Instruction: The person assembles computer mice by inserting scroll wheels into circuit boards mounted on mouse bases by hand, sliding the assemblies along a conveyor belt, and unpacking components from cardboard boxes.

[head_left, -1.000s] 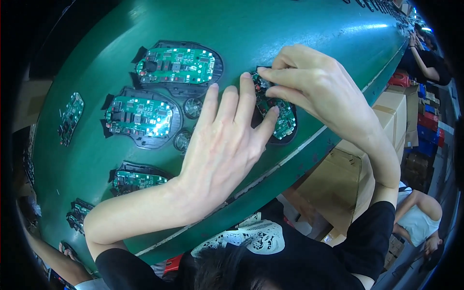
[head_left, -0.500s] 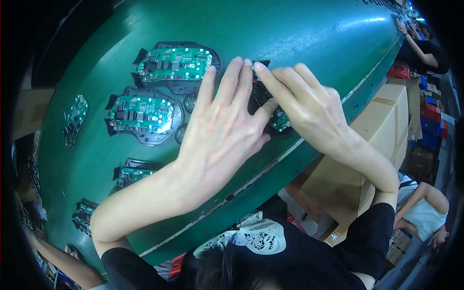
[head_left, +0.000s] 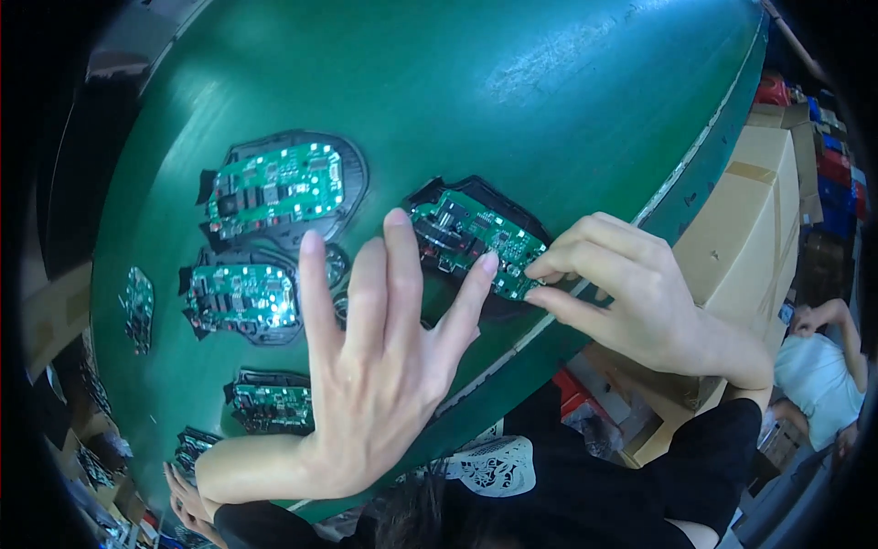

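Observation:
A green circuit board (head_left: 498,243) lies in a black plastic shell (head_left: 501,199) on the green table, with a dark wheel (head_left: 439,236) near its left end. My right hand (head_left: 631,293) pinches the board's right end between thumb and fingertips. Spread wide, my left hand (head_left: 375,375) rests its thumb tip on the board's lower middle, and its other fingers stretch out to the left of the shell. Partly hidden behind those fingers are small round dark pieces (head_left: 336,267).
Left on the green table (head_left: 439,101) are more shells with boards (head_left: 274,188), (head_left: 242,297), (head_left: 270,403) and a loose board (head_left: 139,309). Another person's hand (head_left: 187,501) is at lower left. Cardboard boxes (head_left: 741,220) stand beyond the table's right edge; a person in a light top (head_left: 819,380) is farther right.
The view has shifted. My left hand has moved left off the shell, uncovering the board, with only its thumb still on it. My right hand has moved down to the board's right end.

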Demonstrator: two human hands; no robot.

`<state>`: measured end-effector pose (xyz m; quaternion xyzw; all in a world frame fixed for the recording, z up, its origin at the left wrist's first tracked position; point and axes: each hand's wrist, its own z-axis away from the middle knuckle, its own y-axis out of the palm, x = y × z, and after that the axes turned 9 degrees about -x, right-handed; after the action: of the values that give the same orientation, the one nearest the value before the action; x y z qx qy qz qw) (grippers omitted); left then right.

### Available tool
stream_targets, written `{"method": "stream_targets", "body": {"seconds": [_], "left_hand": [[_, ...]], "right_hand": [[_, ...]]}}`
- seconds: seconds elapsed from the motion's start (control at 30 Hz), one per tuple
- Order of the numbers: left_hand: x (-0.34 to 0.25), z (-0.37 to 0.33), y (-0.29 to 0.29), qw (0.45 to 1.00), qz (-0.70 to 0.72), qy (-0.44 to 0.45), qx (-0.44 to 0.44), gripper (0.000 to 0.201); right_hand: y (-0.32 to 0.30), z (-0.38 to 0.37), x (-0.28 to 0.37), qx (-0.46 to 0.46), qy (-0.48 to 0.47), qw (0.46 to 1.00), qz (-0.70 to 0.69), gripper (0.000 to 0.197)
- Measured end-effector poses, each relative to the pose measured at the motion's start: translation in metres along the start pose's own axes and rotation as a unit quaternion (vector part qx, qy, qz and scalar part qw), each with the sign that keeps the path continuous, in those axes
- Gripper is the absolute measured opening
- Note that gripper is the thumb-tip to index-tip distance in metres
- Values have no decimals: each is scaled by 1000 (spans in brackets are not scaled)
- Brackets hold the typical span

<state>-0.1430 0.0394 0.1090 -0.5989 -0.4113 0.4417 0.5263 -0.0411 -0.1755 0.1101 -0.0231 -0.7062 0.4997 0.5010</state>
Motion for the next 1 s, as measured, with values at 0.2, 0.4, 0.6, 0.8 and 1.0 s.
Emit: {"method": "stream_targets", "body": {"seconds": [0.2,0.4,0.6,0.8,1.0], "left_hand": [[0,-2,0,999,-41,18,9,76],[-1,-5,9,999,-24,25,-9,76],[-1,-5,4,999,-30,28,-1,79],[-1,-10,4,999,-25,37,2,80],[0,-12,3,999,-29,40,6,80]], "right_hand": [[9,-7,-1,-24,11,1000,-4,16],[13,-6,-6,-47,-20,999,15,15],[16,-7,-5,-66,-58,995,37,15],[12,-2,-6,-77,-69,993,60,16],[1,7,-14,-83,-92,992,35,25]]}}
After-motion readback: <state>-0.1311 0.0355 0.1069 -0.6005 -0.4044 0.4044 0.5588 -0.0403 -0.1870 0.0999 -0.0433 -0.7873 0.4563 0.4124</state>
